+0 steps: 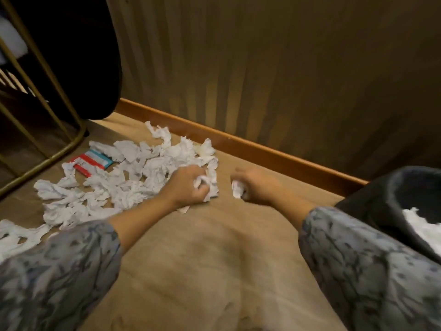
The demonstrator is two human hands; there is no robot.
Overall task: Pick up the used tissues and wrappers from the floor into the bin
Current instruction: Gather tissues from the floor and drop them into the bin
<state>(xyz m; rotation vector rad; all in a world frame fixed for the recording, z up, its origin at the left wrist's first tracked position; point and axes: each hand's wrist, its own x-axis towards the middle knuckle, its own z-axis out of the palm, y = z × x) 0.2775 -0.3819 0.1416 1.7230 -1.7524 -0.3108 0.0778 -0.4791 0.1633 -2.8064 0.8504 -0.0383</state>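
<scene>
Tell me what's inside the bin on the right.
The bin holds crumpled white tissues against its dark interior. The frame edge and near rim hide the rest, so any wrappers inside can't be seen.

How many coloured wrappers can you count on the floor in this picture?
1. The red and blue wrapper lies at the far left edge of the tissue pile, near the gold metal frame. Tissues partly cover it, and more wrappers may be hidden under the pile.

Dim, warm yellow-brown light fills the scene. The white tissues [133,173] are the brightest area and lose detail. A soft shadow darkens the floor [210,247] between the arms. Both sleeves [358,259] smear with blur. The skirting board [238,142] bows from wide-angle distortion.
</scene>
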